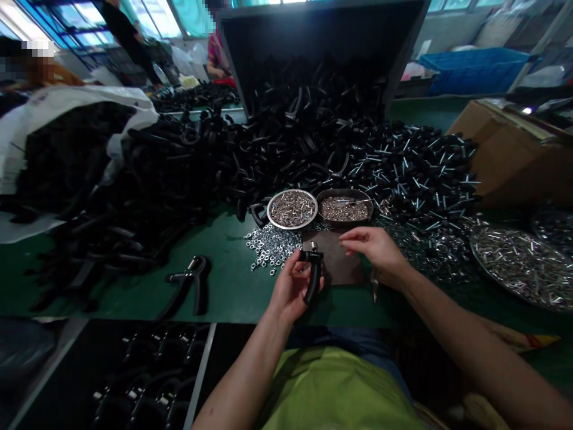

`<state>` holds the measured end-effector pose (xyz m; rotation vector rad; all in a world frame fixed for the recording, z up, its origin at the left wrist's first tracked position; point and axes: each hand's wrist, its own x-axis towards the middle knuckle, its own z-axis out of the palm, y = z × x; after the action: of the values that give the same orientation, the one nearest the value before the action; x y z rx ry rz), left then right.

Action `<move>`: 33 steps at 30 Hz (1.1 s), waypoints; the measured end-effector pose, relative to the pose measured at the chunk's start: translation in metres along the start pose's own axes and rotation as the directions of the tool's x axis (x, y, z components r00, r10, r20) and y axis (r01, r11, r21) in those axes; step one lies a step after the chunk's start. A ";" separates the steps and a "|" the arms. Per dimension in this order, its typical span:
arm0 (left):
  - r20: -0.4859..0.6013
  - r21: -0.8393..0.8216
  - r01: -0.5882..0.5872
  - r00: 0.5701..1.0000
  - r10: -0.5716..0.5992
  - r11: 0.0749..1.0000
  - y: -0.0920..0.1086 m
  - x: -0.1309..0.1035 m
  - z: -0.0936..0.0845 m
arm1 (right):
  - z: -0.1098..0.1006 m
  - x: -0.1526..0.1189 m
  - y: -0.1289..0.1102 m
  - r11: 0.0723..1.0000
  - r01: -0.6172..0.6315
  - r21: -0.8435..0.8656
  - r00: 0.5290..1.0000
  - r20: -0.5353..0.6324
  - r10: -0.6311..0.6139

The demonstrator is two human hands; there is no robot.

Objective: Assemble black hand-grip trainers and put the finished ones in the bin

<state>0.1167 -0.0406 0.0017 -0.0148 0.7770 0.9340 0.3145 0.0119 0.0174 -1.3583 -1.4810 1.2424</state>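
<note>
My left hand [289, 289] is closed around a black curved handle [315, 280], held upright over the bench with a small metal piece at its top. To its right, my right hand [378, 251] pinches thumb and forefinger together; anything at the fingertips is too small to name. A slim metal tool [375, 288] points down from under its curled fingers. Between the hands lies a brown pad [338, 263]. Just beyond are a round dish of metal pins [292, 210], a dark oval tin of small metal parts [344, 209] and loose metal rings [271, 248].
A two-legged black assembly [192, 280] lies left; similar ones fill a tray [152, 370] below. Black parts heap [286, 143] behind, with long-pinned pieces [416, 173] at right. A pin-filled plate [528, 263] and a cardboard box [505, 149] stand right. People work beyond.
</note>
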 end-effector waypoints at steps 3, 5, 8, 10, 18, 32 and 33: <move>0.040 -0.020 0.014 0.999 -0.013 1.000 -0.004 0.000 0.001 | 0.018 -0.021 0.003 0.996 -0.025 0.083 1.000 0.002 0.025; 0.071 -0.013 0.016 0.997 -0.015 1.000 -0.005 0.001 0.003 | 0.026 -0.024 0.005 0.996 -0.022 0.086 1.000 0.001 0.022; 0.091 0.024 0.022 0.996 -0.024 0.999 -0.007 0.002 0.005 | 0.030 -0.022 0.008 0.997 0.064 0.031 0.998 0.010 -0.064; 0.088 0.060 0.019 0.996 -0.024 0.998 -0.008 0.002 0.006 | 0.030 -0.020 0.010 0.991 0.135 -0.011 0.991 0.020 -0.135; 0.174 0.589 -0.264 0.964 0.199 0.764 0.003 0.017 0.002 | 0.015 -0.011 0.024 0.767 0.464 -0.444 0.885 0.199 -0.420; 0.631 0.705 -0.329 0.694 0.345 -0.628 -0.016 0.026 -0.011 | -0.043 -0.057 0.041 0.232 0.394 -0.889 0.883 0.296 -0.364; 0.620 0.717 -0.314 0.695 0.364 -0.623 -0.016 0.026 -0.012 | -0.052 -0.071 0.045 0.267 0.318 -0.910 0.919 0.226 -0.324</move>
<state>0.1307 -0.0359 -0.0275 2.2521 1.4937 0.6049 0.3860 -0.0513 -0.0084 -1.5516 -2.5016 -0.0644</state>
